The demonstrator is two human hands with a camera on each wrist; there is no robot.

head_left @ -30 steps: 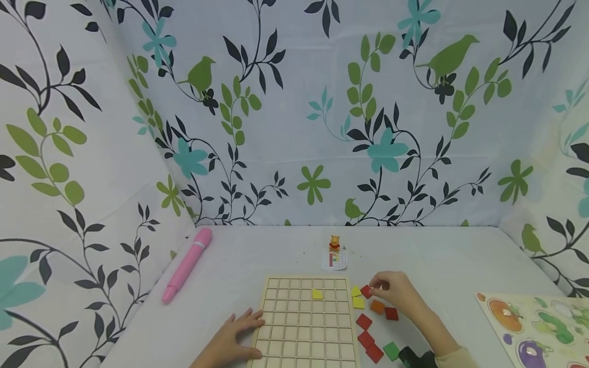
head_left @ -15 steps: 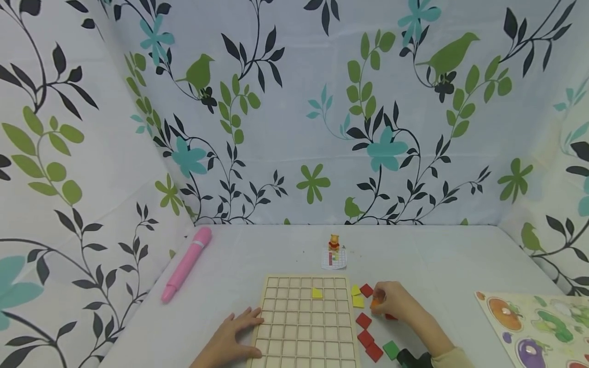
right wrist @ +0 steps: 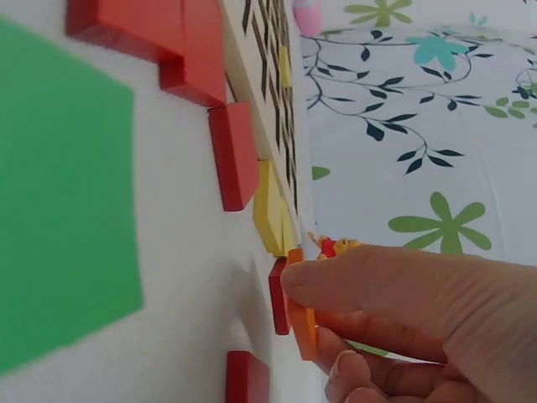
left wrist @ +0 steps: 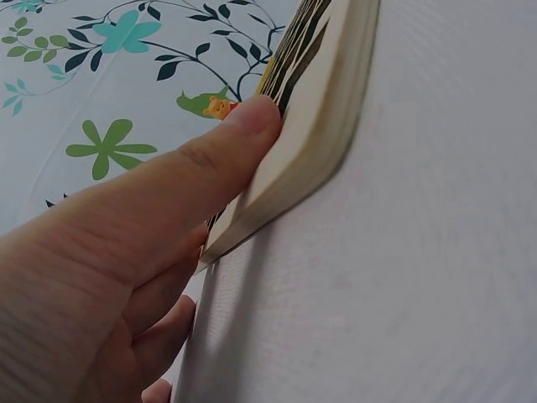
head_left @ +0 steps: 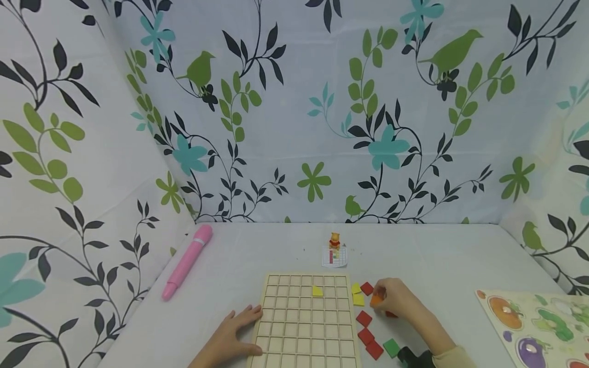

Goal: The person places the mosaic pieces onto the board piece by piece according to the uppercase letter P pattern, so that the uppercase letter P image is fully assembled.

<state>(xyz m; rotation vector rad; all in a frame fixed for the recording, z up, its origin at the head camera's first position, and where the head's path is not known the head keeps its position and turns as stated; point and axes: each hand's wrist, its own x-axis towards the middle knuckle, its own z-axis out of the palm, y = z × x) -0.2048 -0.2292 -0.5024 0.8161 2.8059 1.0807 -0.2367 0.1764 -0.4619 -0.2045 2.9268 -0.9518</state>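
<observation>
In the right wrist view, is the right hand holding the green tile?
No, the right hand pinches an orange tile, with the green tile lying apart.

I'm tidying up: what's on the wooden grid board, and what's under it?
One yellow piece shows on the wooden grid board, toward its far edge, and the left hand touches its left edge. Anything beneath is covered from view.

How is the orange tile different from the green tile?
The right hand pinches the orange tile, but no hand touches the green tile, which lies on the table.
Fingers hide part of the orange tile, while nearly all of the green tile's top shows.
The green tile is closer to the person than the orange tile.
Both are off the board, on its right side.
</observation>
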